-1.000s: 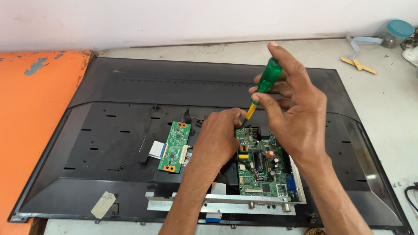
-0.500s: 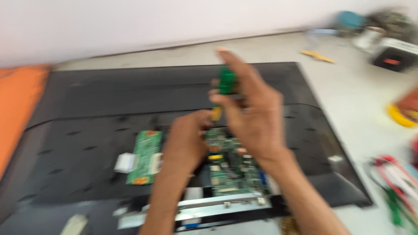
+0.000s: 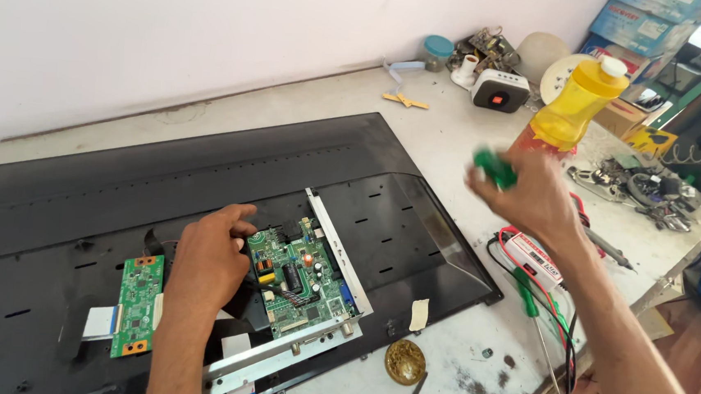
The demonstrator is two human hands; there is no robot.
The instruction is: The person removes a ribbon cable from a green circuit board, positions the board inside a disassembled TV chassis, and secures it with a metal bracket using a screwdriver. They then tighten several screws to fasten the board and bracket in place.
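Head camera looks down on the bench, and the right hand (image 3: 535, 198) is up in the right-centre of the frame, fingers clenched around a green-handled screwdriver (image 3: 494, 168), lifted clear of the work and blurred. Left hand (image 3: 210, 265) sits low at centre-left, fingers curled, resting at the left edge of the green main circuit board (image 3: 302, 280); whether it grips anything I cannot tell. That board lies on the black back of a flat television (image 3: 203, 187), a silver metal bracket (image 3: 338, 258) running along its right side. Further left sits a smaller green board (image 3: 137, 305). Behind the right hand stands a yellow bottle (image 3: 575, 106). Lower centre, a round brass tin (image 3: 405, 361) rests on the table.
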